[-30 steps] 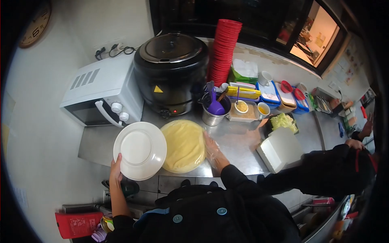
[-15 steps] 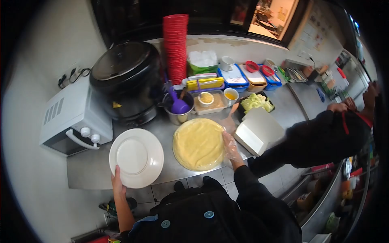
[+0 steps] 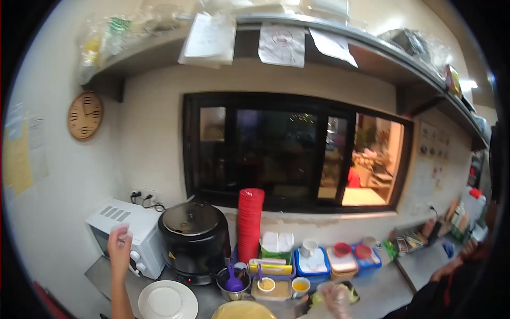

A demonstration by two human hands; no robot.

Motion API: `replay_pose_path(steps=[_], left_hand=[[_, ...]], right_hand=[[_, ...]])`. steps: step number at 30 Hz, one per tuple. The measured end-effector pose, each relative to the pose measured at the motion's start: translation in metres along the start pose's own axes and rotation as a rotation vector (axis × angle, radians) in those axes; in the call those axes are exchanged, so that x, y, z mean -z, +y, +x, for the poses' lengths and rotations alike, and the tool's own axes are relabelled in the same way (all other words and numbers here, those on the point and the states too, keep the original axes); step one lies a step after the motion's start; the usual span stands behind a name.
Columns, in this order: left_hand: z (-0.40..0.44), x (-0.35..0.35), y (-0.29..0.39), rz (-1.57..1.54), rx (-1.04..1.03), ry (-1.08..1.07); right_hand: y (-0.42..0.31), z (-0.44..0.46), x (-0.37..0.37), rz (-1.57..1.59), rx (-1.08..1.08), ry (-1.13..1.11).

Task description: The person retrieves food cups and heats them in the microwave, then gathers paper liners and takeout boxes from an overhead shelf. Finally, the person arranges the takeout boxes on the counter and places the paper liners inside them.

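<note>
My bare left hand (image 3: 120, 243) is raised in front of the white microwave (image 3: 125, 234). Its fingers are curled, with something pale and translucent at the tips that I cannot make out. Below it a white plate (image 3: 168, 302) lies on the steel counter, apart from the hand. My right hand (image 3: 336, 300), in a clear plastic glove, is blurred over the lettuce (image 3: 350, 292) in its black tray; its fingers do not show clearly. At the bottom edge, the flat yellow round (image 3: 243, 311), which looks like dough, is partly cut off.
A black soup warmer (image 3: 192, 244) and stacked red bowls (image 3: 249, 226) stand behind. Along the back are a pot with a purple ladle (image 3: 232, 282), a cup of yellow liquid (image 3: 300, 286) and blue-rimmed tubs (image 3: 312, 261). A shelf (image 3: 340, 34) hangs overhead. Another person's sleeve (image 3: 451, 287) is at right.
The view has tilted up to the window, shelf and clock. My left hand has let go of the plate and risen towards the microwave. My right hand has left the yellow round for the lettuce.
</note>
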State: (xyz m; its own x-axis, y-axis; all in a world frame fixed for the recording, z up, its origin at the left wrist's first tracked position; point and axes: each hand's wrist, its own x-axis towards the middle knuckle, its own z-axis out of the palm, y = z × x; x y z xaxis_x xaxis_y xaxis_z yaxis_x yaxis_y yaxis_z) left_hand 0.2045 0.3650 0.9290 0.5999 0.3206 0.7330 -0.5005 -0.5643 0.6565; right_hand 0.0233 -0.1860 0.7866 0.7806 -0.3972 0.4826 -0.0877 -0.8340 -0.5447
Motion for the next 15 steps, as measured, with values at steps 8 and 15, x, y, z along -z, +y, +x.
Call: replay_pose_path(steps=[8,15], left_hand=[[0.195,-0.051,0.334,-0.002,-0.955,0.107],[0.304,-0.128,0.47,0.114,-1.044,0.311]], right_hand=[[-0.173,0.223,0.18,0.177,0.701,0.532],[-0.242,0.237,0.198,0.159,0.964,0.41]])
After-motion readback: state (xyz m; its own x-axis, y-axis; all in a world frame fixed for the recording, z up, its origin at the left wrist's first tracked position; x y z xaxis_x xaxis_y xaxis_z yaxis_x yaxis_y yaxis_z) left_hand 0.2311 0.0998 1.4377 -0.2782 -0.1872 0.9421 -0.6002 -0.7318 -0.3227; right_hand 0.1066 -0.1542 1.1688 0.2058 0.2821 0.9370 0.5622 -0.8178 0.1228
